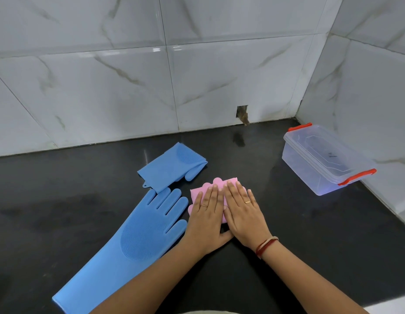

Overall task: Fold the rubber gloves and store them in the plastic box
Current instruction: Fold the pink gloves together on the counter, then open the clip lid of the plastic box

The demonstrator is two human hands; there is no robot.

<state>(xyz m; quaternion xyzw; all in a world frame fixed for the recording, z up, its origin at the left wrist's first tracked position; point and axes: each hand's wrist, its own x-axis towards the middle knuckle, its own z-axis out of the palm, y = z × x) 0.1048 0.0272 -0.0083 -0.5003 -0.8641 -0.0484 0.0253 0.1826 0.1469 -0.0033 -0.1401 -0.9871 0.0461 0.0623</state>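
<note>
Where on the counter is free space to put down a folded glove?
Bare counter lies between the folded blue glove and the plastic box, and in the near right, below the box. It is crowded around both hands pressing the pink glove, beside the flat blue glove.

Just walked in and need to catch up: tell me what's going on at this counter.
A person is folding rubber gloves on a black counter. Both hands, the left hand and the right hand, press flat on a folded pink glove. One blue glove lies folded behind them; another blue glove lies unfolded to the left. The plastic box with red clips sits at the right with its lid on, and nothing is visibly stored in it.
</note>
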